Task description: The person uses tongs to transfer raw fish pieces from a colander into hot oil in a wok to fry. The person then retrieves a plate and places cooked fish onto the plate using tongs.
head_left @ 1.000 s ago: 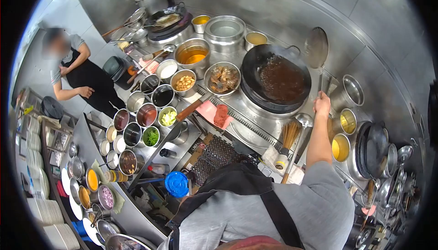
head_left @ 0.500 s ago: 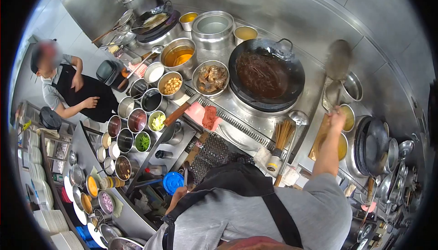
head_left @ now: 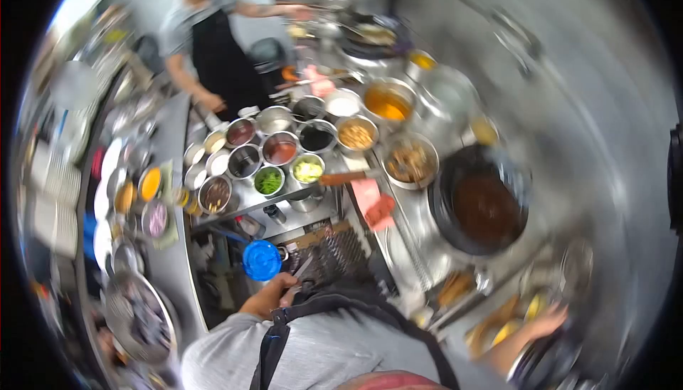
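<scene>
My left hand (head_left: 284,285) is low in front of the apron, fingers closed. A thin pale strip (head_left: 304,265) sticks up from it; its kind is unclear. Beside this hand is a round blue lid-like thing (head_left: 262,260). My right hand (head_left: 546,321) reaches out at the lower right, smeared by motion, so its grip is unclear. It is near a container of yellow contents (head_left: 535,306) and stacked dark pans (head_left: 544,358). Beyond it a wire skimmer (head_left: 576,263) leans, blurred. A black wok (head_left: 445,208) with dark brown liquid stands on the stove.
Metal pots of sauces, chopped greens (head_left: 269,181) and brown pieces (head_left: 356,134) crowd the counter at the left. A wooden handle (head_left: 343,178) juts across its edge. A co-worker (head_left: 224,70) in a black apron stands beyond, one arm stretched toward another wok (head_left: 366,45).
The view has swung, shifting the wok right and down and blurring the scene. My right hand, earlier at the skimmer's handle, now appears lower right. The co-worker has extended an arm toward the far wok.
</scene>
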Available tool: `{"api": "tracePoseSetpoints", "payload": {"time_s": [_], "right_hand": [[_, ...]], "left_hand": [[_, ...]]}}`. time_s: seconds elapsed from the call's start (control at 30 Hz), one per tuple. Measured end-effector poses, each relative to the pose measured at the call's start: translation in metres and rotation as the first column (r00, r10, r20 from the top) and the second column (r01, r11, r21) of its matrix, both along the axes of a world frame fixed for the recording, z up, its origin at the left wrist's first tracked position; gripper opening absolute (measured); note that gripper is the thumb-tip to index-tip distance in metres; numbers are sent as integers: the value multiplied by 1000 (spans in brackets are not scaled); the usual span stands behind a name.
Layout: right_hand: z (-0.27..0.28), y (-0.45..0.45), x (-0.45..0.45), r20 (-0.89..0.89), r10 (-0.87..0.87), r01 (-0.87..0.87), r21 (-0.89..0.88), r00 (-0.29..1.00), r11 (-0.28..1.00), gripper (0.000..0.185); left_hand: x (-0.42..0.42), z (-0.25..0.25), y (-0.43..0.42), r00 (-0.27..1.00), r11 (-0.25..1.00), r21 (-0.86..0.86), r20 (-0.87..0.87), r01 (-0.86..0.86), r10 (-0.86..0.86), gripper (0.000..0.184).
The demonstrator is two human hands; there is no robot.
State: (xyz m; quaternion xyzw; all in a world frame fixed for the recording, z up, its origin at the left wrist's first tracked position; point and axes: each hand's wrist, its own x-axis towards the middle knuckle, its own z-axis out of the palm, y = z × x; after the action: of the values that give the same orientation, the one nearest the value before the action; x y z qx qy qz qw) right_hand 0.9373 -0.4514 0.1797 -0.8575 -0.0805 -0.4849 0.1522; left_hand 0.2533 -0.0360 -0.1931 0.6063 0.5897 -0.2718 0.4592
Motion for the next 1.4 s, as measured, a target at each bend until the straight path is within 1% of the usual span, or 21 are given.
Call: {"api": "tracePoseSetpoints", "payload": {"time_s": [0.07, 0.1, 0.13, 0.17, 0.2, 0.23, 0.27, 0.3, 0.37, 0.43, 0.5, 0.63, 0.7, 0.77, 0.87, 0.9, 1.0, 1.07, 1.13, 1.3, 1.4], "right_hand": [[-24, 45, -15, -258, 334, -304, 150, 907, 941, 25], [-48, 88, -47, -327, 618, -487, 401, 714, 775, 23], [-71, 132, -78, -311, 821, -514, 659, 479, 549, 20], [-57, 186, -148, -297, 952, -426, 853, 76, 300, 27], [-54, 220, -189, -658, 753, -672, 569, -26, 474, 29], [-50, 260, -247, -631, 697, -547, 736, -341, 399, 28], [-30, 291, -299, -636, 563, -640, 734, -528, 228, 27], [-2, 320, -346, -619, 527, -781, 605, -582, -154, 32], [51, 358, -421, -577, 342, -646, 478, -742, -595, 44], [84, 383, -478, -487, 283, -433, 230, -826, -872, 48], [111, 392, -526, -480, 109, -201, 145, -870, -969, 51], [163, 387, -586, -363, -86, 87, 13, -928, -996, 49], [142, 396, -597, -164, -142, 92, 281, -976, -955, 45], [103, 402, -581, -330, 33, -171, 397, -944, -902, 27], [15, 392, -532, -639, -21, -584, 715, -769, -384, 21], [-17, 387, -515, -760, -63, -729, 641, -647, -240, 23], [-79, 375, -494, -847, -57, -778, 511, -529, -366, 37], [-83, 386, -510, -718, -158, -668, 691, -677, -277, 47], [-105, 399, -515, -468, -191, -448, 883, -863, -139, 75], [-89, 400, -517, -302, -56, -302, 953, -952, -7, 72], [-98, 395, -512, -361, 72, -368, 917, -930, -154, 56]], "left_hand": [[-14, 9, -7, 1000, 992, -124, 0, 22, -22, 72], [-31, 0, -16, 992, 992, -111, 101, -67, 79, 74], [-25, 7, -14, 996, 992, -104, -56, 65, -71, 73], [-25, 39, -23, 987, 995, -7, -126, -102, 100, 70], [-30, 32, -26, 984, 990, 21, -111, -141, 143, 69], [-40, 21, -29, 979, 984, 46, -101, -173, 177, 68], [-46, 10, -29, 978, 983, 48, -98, -179, 183, 68], [-50, 8, -30, 975, 975, 33, -35, -218, 219, 67], [-63, -8, -32, 938, 947, 53, 166, -317, 305, 68], [-78, -25, -40, 866, 914, 58, 349, -401, 358, 68], [-90, -21, -44, 860, 909, 31, 338, -416, 382, 67], [-108, -2, -56, 840, 887, 33, 337, -461, 424, 64], [-113, 8, -63, 794, 848, 67, 398, -526, 460, 62], [-111, 17, -67, 735, 790, 141, 490, -597, 468, 61], [-95, 85, -67, 680, 675, 267, 562, -688, 470, 50], [-89, 139, -67, 524, 625, 51, 600, -779, 604, 48], [-45, 219, -61, -33, 356, -327, 775, -875, 631, 51], [-9, 221, -39, 16, 387, -179, 892, -904, 451, 58], [26, 244, -27, -211, 317, -359, 885, -878, 416, 63], [40, 272, -17, -196, 335, -365, 874, -868, 444, 62], [38, 296, -31, -160, 353, -365, 855, -862, 494, 57]]}}
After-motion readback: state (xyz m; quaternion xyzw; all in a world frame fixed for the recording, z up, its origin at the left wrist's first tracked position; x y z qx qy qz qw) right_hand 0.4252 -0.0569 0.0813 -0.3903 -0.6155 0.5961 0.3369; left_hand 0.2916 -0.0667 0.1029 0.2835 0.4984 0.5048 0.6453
